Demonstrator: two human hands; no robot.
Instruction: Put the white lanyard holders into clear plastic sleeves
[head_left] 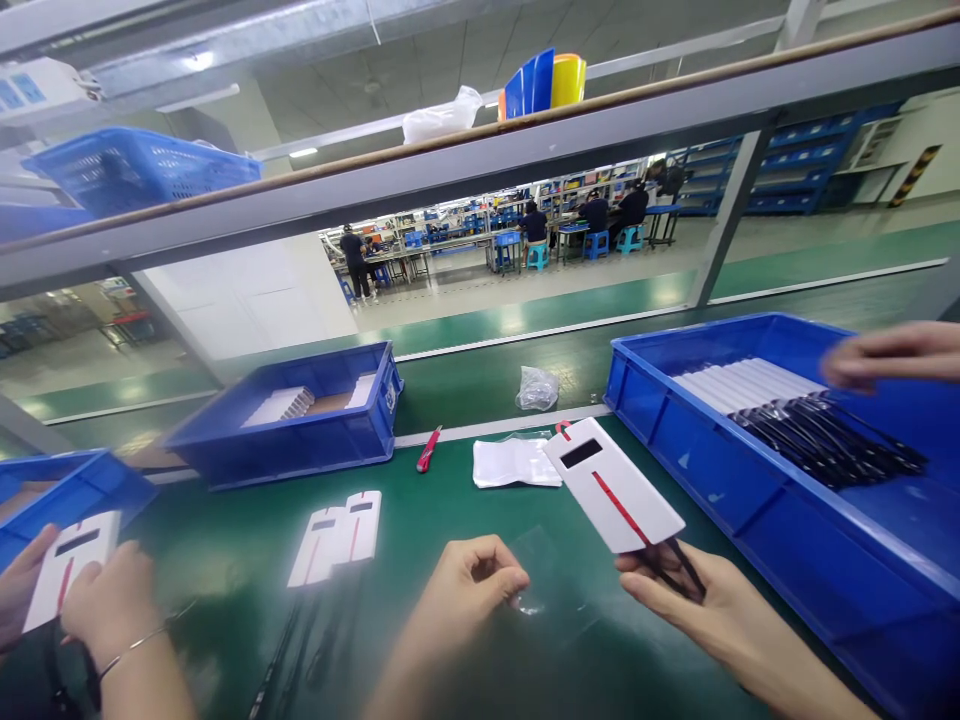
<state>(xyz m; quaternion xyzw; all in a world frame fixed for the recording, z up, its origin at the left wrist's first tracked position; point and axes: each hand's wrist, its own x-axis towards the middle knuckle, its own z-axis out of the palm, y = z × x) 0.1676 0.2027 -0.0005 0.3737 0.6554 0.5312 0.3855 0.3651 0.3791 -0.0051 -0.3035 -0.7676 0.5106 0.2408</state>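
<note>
My right hand (712,600) holds a flat white rectangular device (637,495) by its lower end, where black cables come out between the fingers. A dark window, a red stripe and a red tab at the top mark the device, which is tilted. To its left my left hand (476,580) pinches a clear plastic bag (551,590) between thumb and fingers; its edges are hard to make out. Beyond my hands lies a stack of clear bags (517,463). Two similar white devices (326,545) rest on the green table with black cables trailing toward me.
A blue bin (697,470) at the right holds rows of white devices with cables; a co-worker's hand (892,358) is over it. Another blue bin (300,455) stands left of a red cutter (429,450). A co-worker's hands (112,600) hold a similar device at far left.
</note>
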